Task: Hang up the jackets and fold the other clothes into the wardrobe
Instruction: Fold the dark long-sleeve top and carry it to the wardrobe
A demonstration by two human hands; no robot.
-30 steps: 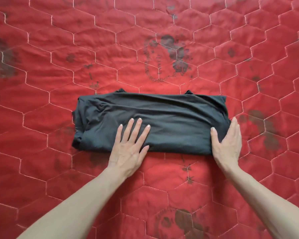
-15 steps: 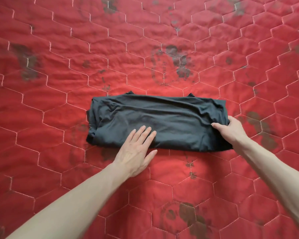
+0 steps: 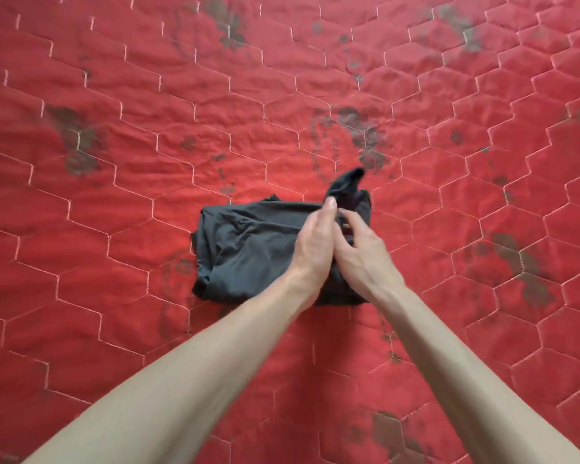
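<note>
Left hand (image 3: pixel 315 244) flat, fingers (image 3: pixel 329 209) straight and together, pressing dark shirt (image 3: pixel 248 246) on red quilt (image 3: pixel 114 195). Right hand (image 3: pixel 362 254) fingers (image 3: pixel 350 219) curled, pinching folded-over shirt end.

You have a single view, from the camera on your head, tilted forward and steeply down onto the red quilted bedcover (image 3: pixel 121 202), which fills the whole frame. It sits close: both forearms enter from the bottom edge and meet just below centre, where your left hand (image 3: pixel 315 242) and right hand (image 3: pixel 362 252) touch over the dark folded garment (image 3: pixel 248 249). There is no second view to overlap.
</note>
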